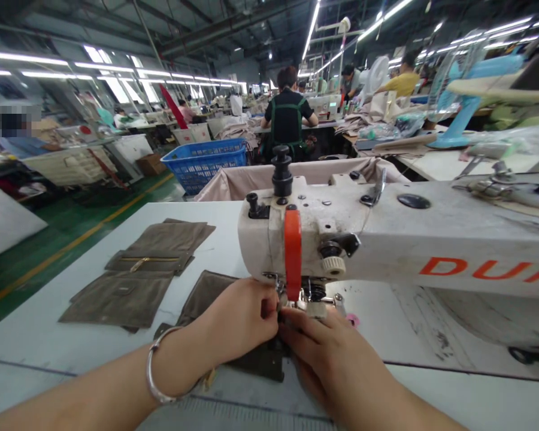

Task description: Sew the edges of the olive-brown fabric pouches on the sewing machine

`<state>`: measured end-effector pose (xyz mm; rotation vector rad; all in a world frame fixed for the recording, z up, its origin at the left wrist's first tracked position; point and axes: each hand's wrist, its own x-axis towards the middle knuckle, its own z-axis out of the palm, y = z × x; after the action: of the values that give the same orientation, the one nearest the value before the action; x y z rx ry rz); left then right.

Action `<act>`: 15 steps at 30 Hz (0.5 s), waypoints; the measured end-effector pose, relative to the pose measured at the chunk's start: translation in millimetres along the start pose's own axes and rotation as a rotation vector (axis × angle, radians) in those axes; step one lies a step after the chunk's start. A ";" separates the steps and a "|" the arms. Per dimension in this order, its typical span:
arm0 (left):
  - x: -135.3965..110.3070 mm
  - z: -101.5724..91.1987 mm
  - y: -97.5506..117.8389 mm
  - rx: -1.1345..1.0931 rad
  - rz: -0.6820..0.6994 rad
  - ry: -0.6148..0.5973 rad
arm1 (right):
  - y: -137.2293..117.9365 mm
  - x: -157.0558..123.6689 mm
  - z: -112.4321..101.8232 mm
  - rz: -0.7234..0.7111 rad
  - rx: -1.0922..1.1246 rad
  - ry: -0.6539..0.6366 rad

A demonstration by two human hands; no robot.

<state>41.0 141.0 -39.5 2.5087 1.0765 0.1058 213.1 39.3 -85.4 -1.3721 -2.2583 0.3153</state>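
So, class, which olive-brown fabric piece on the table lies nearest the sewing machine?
The olive-brown fabric piece beneath the left hand and right hand, at the sewing machine; the overlapping pieces with the gold zipper lie farther left, untouched.

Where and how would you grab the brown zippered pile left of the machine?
Probably the near edge of the brown pile, pinched top and bottom by the left hand coming from the near left. The layers lie flat and overlap, that edge faces bare tabletop, and the zipper sits farther back.
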 end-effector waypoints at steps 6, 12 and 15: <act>-4.0 5.6 4.6 -0.110 -0.037 0.074 | -4.7 -2.6 -3.5 -0.007 0.059 -0.098; -4.3 10.6 8.1 -0.071 -0.009 0.090 | -4.8 -1.4 -4.1 -0.003 0.007 -0.135; -2.8 12.3 10.0 -0.041 -0.013 0.102 | -3.4 -1.0 -5.6 -0.007 0.013 -0.117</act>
<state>48.6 128.7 -46.6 2.4827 1.1186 0.2515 213.7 36.5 -79.4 -1.3708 -2.3504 0.4169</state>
